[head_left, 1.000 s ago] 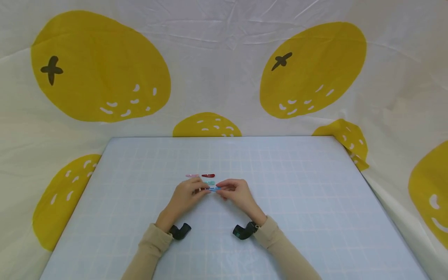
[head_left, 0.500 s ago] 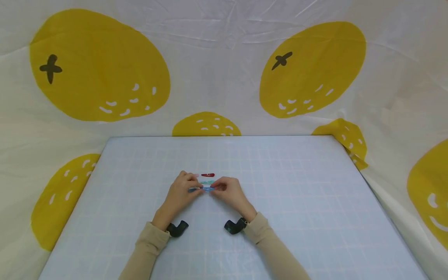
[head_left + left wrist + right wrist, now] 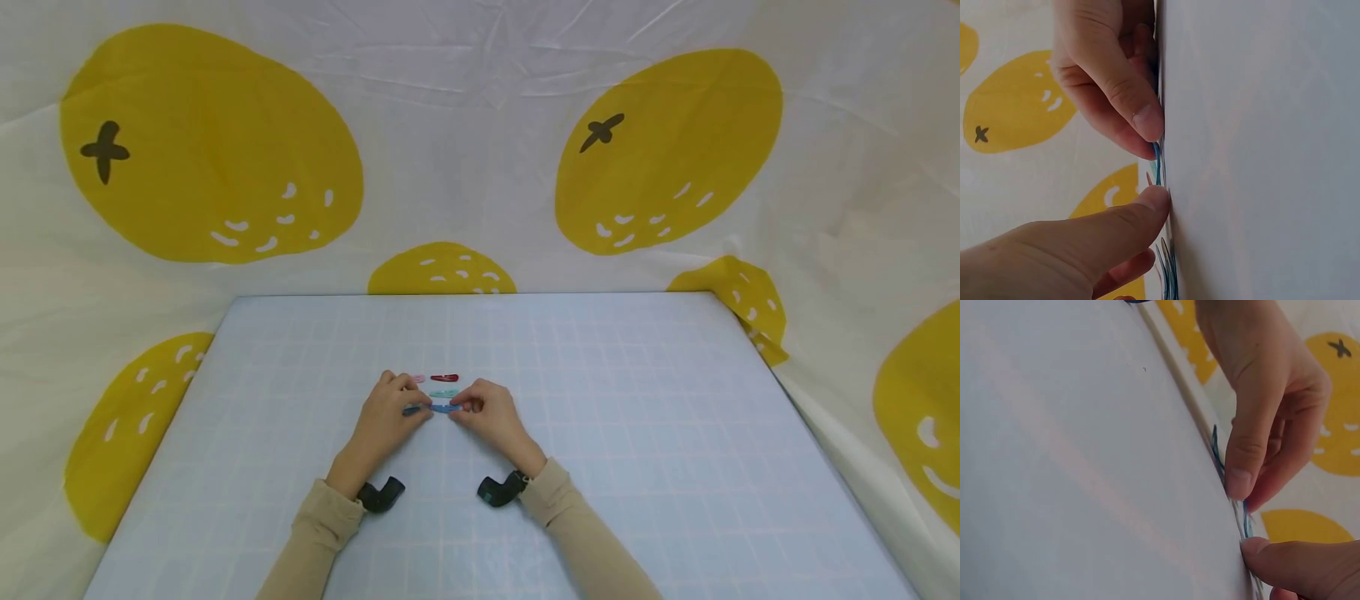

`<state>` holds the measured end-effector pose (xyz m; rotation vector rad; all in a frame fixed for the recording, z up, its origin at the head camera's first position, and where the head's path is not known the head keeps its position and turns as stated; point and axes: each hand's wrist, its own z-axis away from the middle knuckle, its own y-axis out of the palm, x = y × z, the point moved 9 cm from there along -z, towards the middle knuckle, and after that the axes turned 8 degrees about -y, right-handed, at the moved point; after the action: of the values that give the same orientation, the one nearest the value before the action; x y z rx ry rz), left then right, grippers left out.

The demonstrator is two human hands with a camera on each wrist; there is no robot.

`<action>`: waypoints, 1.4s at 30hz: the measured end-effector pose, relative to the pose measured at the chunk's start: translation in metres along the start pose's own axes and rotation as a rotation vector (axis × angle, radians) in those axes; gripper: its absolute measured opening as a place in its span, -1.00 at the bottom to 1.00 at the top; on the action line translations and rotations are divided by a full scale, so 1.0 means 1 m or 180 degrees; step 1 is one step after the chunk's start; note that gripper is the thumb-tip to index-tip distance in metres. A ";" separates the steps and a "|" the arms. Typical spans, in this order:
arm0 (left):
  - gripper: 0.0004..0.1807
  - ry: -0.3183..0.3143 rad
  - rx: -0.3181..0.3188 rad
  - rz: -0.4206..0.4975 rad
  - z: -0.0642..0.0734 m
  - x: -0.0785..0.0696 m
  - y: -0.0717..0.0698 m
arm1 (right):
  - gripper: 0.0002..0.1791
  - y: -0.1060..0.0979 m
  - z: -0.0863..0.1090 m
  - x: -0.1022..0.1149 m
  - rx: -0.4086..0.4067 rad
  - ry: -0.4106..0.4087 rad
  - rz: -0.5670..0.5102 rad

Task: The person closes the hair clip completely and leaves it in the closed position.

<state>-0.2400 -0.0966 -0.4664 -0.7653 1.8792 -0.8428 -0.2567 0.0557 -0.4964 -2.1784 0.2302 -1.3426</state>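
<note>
A blue snap hair clip [image 3: 444,408] lies between my hands, close over the table. My left hand [image 3: 384,414] pinches its left end with thumb and finger, and my right hand [image 3: 492,417] pinches the right end. Between the thumb tips, the clip [image 3: 1158,165] appears edge-on in the left wrist view. A darker blue hair clip [image 3: 410,409] shows partly behind my left fingers. Just beyond the held clip are a mint-green hair clip [image 3: 443,393] and, farther back, a dark red one [image 3: 445,377]. A pink hair clip [image 3: 418,378] is partly covered by my left hand.
The pale gridded tabletop [image 3: 637,417] spreads around both hands. Behind and beside it hangs a white cloth [image 3: 461,150] printed with large yellow fruit. Black wrist devices [image 3: 382,495] sit on both wrists, below the beige sleeves.
Both hands have shifted slightly left, taking the blue clip with them and lining it up below the mint-green one. The darker blue clip has come into view by the left fingers.
</note>
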 end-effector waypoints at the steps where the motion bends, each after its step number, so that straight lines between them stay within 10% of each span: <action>1: -0.86 -0.0013 0.0005 -0.0009 0.000 0.000 0.000 | -0.90 0.000 0.000 0.000 0.0012 0.0004 0.0019; 42: -0.89 -0.0182 0.0238 -0.0089 -0.002 0.002 0.009 | -0.84 0.005 0.005 -0.006 0.0060 0.0023 -0.0067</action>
<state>-0.2442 -0.0925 -0.4739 -0.7634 1.7803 -0.8947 -0.2545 0.0560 -0.5049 -2.1662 0.1971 -1.3592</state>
